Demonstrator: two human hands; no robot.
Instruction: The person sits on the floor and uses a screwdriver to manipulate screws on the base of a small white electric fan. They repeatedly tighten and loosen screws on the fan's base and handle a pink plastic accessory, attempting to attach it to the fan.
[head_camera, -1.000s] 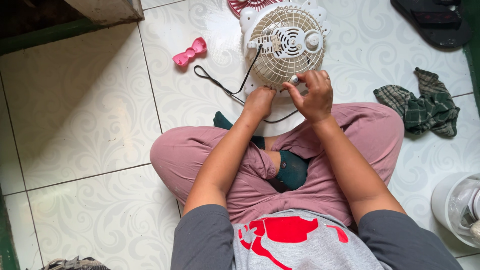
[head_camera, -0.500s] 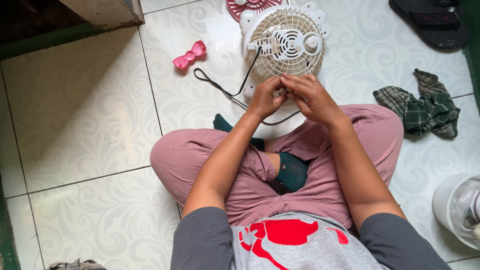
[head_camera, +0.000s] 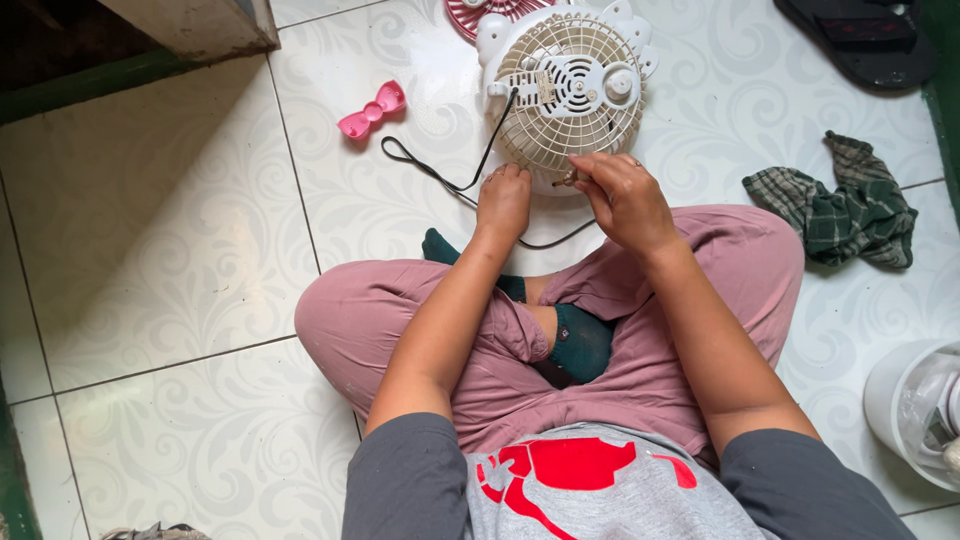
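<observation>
- The right hand (head_camera: 622, 195) is closed, fingertips pinched together on a small brownish piece at the lower rim of the small fan (head_camera: 565, 90); the piece is too small to tell what it is.
- The left hand (head_camera: 503, 200) rests at the fan's lower left edge with fingers curled; whether it grips the rim or only presses against it cannot be told from here.
- The fan lies on the tiled floor (head_camera: 180, 230) just in front of the person's crossed legs, its cream back grille facing up, both hands touching its near edge.
- A black power cord (head_camera: 440, 178) runs from the middle of the grille, loops over the floor to the left and passes back under the hands.
- The fan looks like a light plastic body: stiff at the outer rim, but the thin grille ribs would likely flex or snap under pressure, so the rim or the solid hub seems the safer place to hold. The cord is limp and could snag.
- A pink bow-shaped piece (head_camera: 372, 110) lies on the floor to the left of the fan, apart from it.
- A red-ribbed round part (head_camera: 490, 15) shows just beyond the fan, at the top edge.
- A green checked cloth (head_camera: 845, 205) lies crumpled to the right, a dark sandal (head_camera: 855, 35) beyond it.
- A white container (head_camera: 915, 410) stands at the right edge.
</observation>
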